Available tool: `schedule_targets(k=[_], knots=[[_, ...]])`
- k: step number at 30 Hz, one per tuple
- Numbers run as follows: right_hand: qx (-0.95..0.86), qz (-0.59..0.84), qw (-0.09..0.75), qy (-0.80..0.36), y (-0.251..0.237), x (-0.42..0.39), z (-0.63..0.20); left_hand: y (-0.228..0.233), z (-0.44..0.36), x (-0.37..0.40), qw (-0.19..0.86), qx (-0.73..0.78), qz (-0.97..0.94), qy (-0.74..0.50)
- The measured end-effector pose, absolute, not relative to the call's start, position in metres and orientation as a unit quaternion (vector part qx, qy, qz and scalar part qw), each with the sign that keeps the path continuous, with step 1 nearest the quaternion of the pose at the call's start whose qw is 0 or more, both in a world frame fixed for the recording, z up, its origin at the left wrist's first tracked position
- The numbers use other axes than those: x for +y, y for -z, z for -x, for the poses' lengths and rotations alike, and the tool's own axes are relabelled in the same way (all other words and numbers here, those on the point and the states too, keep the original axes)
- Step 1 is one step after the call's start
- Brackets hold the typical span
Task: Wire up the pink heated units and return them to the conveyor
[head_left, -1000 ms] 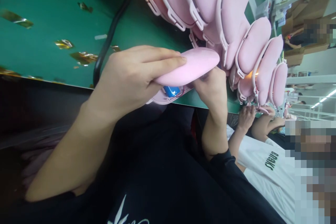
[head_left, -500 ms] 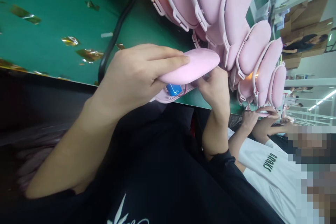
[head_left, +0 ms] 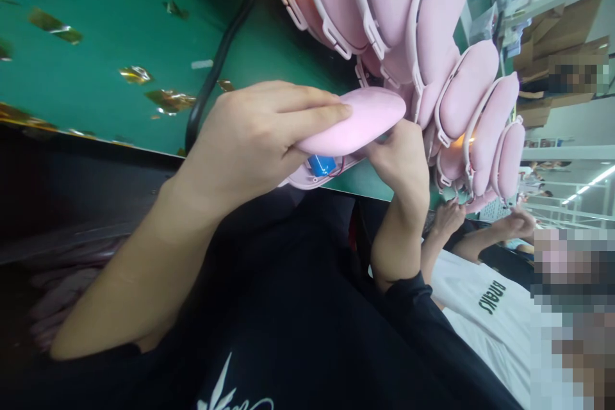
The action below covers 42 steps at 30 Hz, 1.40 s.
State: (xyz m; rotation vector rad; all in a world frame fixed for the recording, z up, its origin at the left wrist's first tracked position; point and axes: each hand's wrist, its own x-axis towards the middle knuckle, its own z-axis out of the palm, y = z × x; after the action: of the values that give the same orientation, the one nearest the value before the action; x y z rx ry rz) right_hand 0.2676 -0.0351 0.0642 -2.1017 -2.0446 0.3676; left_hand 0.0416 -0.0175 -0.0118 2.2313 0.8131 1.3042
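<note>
The left hand [head_left: 254,134] is closed around a smooth pink shell [head_left: 358,120], fingers laid along its top and the thumb tucked under it. The shell sits tilted, its rounded tip pointing right, just above the near edge of the green table [head_left: 96,38]. Under the shell a second pink half [head_left: 312,178] gapes slightly apart from it, and in the gap shows a small blue battery [head_left: 321,163] with a thin red wire beside it.

The right hand [head_left: 401,163] comes up from below at the right end of the shell, fingers curled against its underside and touching it. How firmly it grips cannot be told, because the fingertips are hidden behind the shell.

Just beyond the hands, to the far right, a row of pink shells [head_left: 432,51] of the same kind leans one against the next, each ringed by a pale clip frame. An orange glow shows at the far end of the row and again lower down between two shells. A black cable [head_left: 216,77] runs across the table from the far side to its near edge, left of the held shell. Scraps of gold foil [head_left: 170,101] lie scattered on the green surface further left.

At the right, beside the person, a co-worker in a white shirt [head_left: 485,301] reaches both arms towards the low end of the row.
</note>
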Motion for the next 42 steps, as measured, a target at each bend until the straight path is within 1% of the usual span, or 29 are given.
schedule_targets(k=[4, 11, 15, 18, 22, 24, 28, 42], knots=[[-0.67, 0.721, 0.115, -0.134, -0.061, -0.033, -0.264, 0.011, -0.041, -0.018, 0.22, 0.296, -0.802, -0.469], [-0.649, 0.725, 0.185, -0.135, -0.05, -0.045, -0.267, 0.013, -0.041, -0.018, 0.227, 0.305, -0.805, -0.456], [-0.658, 0.714, 0.208, -0.118, -0.044, -0.047, -0.266, 0.014, -0.042, -0.017, 0.241, 0.306, -0.801, -0.453], [-0.665, 0.701, 0.227, -0.119, -0.035, -0.047, -0.265, 0.014, -0.043, -0.018, 0.236, 0.302, -0.8, -0.462], [-0.664, 0.685, 0.275, -0.12, -0.022, -0.051, -0.273, 0.012, -0.042, -0.019, 0.221, 0.298, -0.799, -0.473], [-0.666, 0.684, 0.271, -0.122, -0.021, -0.053, -0.278, 0.011, -0.042, -0.019, 0.223, 0.299, -0.795, -0.478], [-0.68, 0.684, 0.231, -0.128, -0.029, -0.052, -0.283, 0.012, -0.043, -0.019, 0.224, 0.304, -0.791, -0.481], [-0.697, 0.683, 0.181, -0.123, -0.041, -0.046, -0.282, 0.011, -0.044, -0.019, 0.235, 0.311, -0.788, -0.476]])
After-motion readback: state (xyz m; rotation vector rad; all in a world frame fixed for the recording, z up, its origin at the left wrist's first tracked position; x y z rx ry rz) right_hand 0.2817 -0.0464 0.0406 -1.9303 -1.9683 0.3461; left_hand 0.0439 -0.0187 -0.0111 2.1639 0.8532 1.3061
